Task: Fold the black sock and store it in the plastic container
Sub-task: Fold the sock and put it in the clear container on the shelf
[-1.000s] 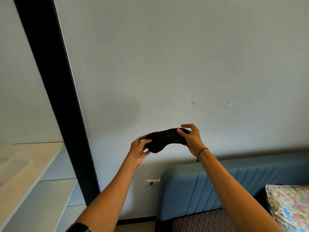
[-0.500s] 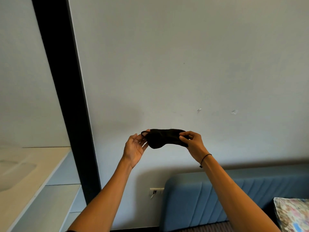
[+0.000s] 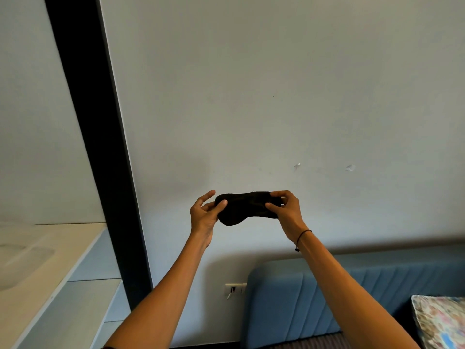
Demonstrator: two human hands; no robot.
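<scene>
The black sock (image 3: pixel 245 207) is held up in the air in front of the pale wall, stretched sideways between both hands. My left hand (image 3: pixel 205 215) pinches its left end with thumb on the front and fingers behind. My right hand (image 3: pixel 285 210), with a thin black band on the wrist, grips the right end with thumb and fingertips. The sock looks short and doubled, with a rounded lobe hanging at lower left. No plastic container is in view.
A black vertical post (image 3: pixel 100 152) runs down the left. White shelves (image 3: pixel 57 285) lie at lower left. A blue padded headboard (image 3: pixel 327 295) and a floral pillow (image 3: pixel 440 321) sit at lower right, a wall socket (image 3: pixel 235 289) beside the headboard.
My left thumb has come onto the sock's left end and now pinches it; half a second ago that hand was more open beside it. Both hands stay at about the same height.
</scene>
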